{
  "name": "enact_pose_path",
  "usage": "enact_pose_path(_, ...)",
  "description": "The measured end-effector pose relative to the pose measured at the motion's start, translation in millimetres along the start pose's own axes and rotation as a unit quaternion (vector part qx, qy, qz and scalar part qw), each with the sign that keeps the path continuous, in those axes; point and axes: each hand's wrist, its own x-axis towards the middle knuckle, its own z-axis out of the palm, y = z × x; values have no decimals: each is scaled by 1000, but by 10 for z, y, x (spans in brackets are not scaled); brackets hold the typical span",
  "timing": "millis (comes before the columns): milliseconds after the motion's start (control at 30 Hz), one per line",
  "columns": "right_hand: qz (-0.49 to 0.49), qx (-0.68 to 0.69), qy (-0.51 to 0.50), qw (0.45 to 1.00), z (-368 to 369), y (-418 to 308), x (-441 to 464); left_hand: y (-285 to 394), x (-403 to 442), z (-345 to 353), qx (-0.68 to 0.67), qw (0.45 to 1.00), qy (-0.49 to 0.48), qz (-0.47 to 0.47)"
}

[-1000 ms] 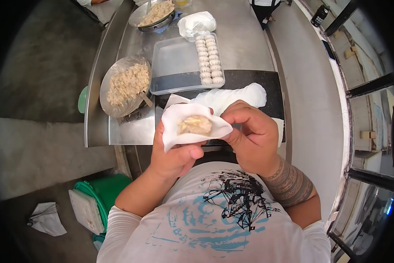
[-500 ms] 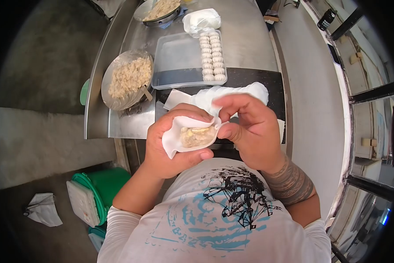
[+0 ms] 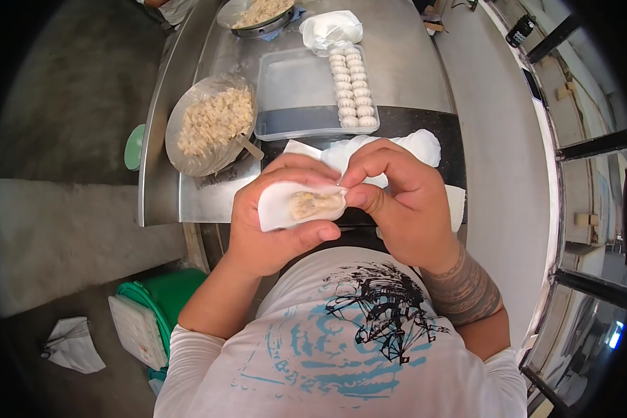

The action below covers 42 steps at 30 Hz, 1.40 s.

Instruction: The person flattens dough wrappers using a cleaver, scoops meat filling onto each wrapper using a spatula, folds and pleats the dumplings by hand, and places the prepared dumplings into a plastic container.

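A white dough wrapper [image 3: 275, 202] with a lump of pale filling [image 3: 313, 205] lies cupped in my left hand [image 3: 264, 223], whose fingers curve round its far side and thumb along its near side. The thumb and index finger of my right hand [image 3: 404, 202] pinch the wrapper's right edge. Just beyond my hands is a row of overlapping white wrappers [image 3: 421, 148]. Farther off, a clear tray [image 3: 292, 87] holds two columns of pleated dumplings [image 3: 361, 93] along its right side. A bowl of filling [image 3: 216, 122] with a flat stick [image 3: 250, 147] stands to the left.
A second bowl of filling [image 3: 261, 12] and a white wrapped bundle [image 3: 332, 30] stand at the far end of the metal table [image 3: 397, 63]. A green lidded bin [image 3: 181, 289] is on the floor at lower left. Part of a person shows at the top left.
The wrapper's right side is now gathered round the filling. My left fingers have come over its far edge, and my right finger and thumb have closed on the rim again after parting.
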Motion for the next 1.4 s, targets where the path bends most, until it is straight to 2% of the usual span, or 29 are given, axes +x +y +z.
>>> enact_pose_path(100,-16,-36,2,999,136,29,68,55,-47,73,-183,972,136,-55)
enact_pose_path(133,-14,-41,9,999,205,16,84,0,-104,-19,-187,970,139,-72)
enact_pose_path(267,-20,-40,43,998,447,-6,151,7,-154,-357,-172,978,60,-106)
enact_pose_path(333,47,30,65,996,606,-69,201,13,-134,-568,-165,982,7,-94)
enact_pose_path(400,77,51,74,993,726,-57,249,20,-117,-699,-154,984,3,-91)
enact_pose_path(467,73,22,70,995,821,34,277,39,-112,-740,-139,984,46,-98)
enact_pose_path(567,47,-44,82,995,990,37,321,15,-180,-683,-208,966,139,-65)
enact_pose_path(667,1,-105,102,989,1122,48,356,32,-286,-948,-238,957,80,-145)
enact_pose_path(767,57,-31,138,988,1312,11,403,-68,-257,-1203,-196,977,-4,-80)
enact_pose_path(867,70,-39,124,989,1391,49,431,-60,-217,-1346,-151,986,-6,-67)
enact_pose_path(967,44,-107,126,985,1492,35,455,45,-209,-1230,-221,969,90,-72)
enact_pose_path(1067,6,-174,127,976,1550,38,478,-4,-317,-1437,-234,960,47,-143)
enact_pose_path(1100,20,-138,148,979,1597,29,487,-14,-329,-1498,-235,959,31,-154)
enact_pose_path(1233,50,-88,165,981,1692,66,518,-77,-247,-1602,-195,976,-11,-94)
enact_pose_path(1367,47,-133,141,980,1714,62,530,29,-231,-1468,-226,968,76,-78)
enact_pose_path(1400,37,-148,141,978,1729,66,535,18,-276,-1516,-227,967,65,-101)
